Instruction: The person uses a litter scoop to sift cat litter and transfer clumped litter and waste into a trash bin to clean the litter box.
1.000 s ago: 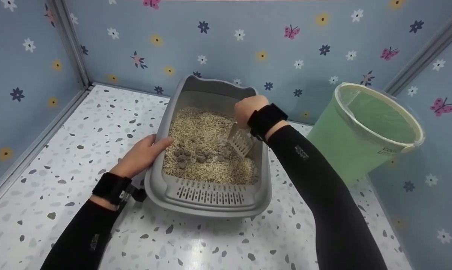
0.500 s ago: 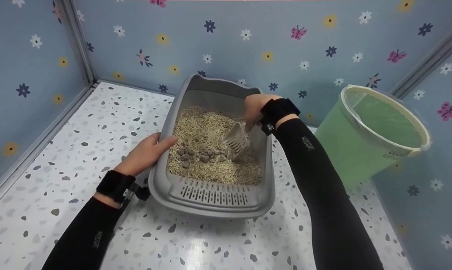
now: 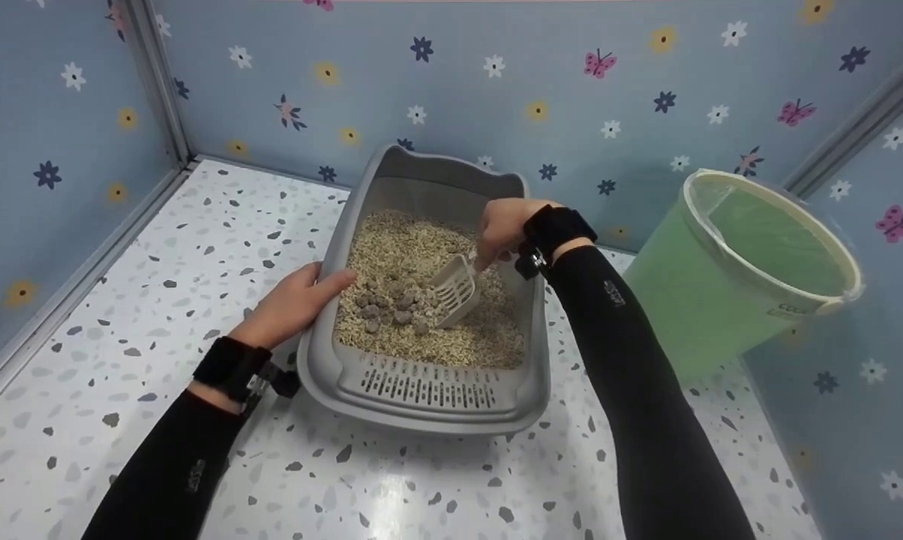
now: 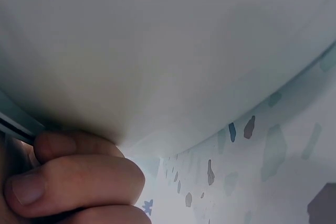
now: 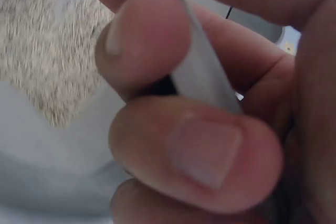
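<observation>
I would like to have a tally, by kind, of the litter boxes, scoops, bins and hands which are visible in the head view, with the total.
Litter box: 1
Litter scoop: 1
Green bin: 1
Hands, left hand and right hand: 2
Total: 5

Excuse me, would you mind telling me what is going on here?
A person's right hand grips a slotted scoop, its wide end down at the litter, beside dark clumps. The left hand holds the side of the gray litter box. A green bin stands to the right.
</observation>
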`<state>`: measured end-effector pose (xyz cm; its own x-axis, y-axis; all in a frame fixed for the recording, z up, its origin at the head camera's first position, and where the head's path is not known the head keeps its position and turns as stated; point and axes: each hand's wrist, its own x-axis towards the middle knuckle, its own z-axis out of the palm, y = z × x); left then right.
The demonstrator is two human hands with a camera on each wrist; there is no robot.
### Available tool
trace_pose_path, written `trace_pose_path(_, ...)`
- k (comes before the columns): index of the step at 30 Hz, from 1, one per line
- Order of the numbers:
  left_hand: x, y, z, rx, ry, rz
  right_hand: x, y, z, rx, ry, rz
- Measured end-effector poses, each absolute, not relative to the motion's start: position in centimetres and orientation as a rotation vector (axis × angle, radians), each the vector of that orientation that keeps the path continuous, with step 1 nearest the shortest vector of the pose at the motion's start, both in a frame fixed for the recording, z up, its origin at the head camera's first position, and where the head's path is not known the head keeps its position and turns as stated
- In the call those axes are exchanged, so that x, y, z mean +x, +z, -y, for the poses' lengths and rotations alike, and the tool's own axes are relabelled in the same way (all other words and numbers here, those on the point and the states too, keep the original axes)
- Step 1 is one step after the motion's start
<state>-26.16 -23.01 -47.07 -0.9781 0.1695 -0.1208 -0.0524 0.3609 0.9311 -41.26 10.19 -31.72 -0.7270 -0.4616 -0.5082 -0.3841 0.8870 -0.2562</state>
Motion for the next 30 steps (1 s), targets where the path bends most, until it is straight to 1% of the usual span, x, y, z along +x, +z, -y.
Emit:
trace_pose_path(13,-26.1,-46.9,22.8,0.099,1.710,-2.391,-41.6,-35.8,-9.6,-0.755,-0.279,-2.378)
trace_pose_path(19,-26.2,-47.0,22.7,0.101,1.705,-2.399,-41.1,-37.8,-9.2,-0.832,-0.423,-2.376)
trace_pose_path(23,-26.2,-46.9,22.7,0.102,1.715,-2.372,-40.8,-39.0,-8.9,-0.832,-0.535,-2.350)
trace_pose_path(30,-26.1,-46.9,22.9,0.090,1.709,-2.391,-39.9,-40.2,-7.8,-0.869,-0.631,-2.368)
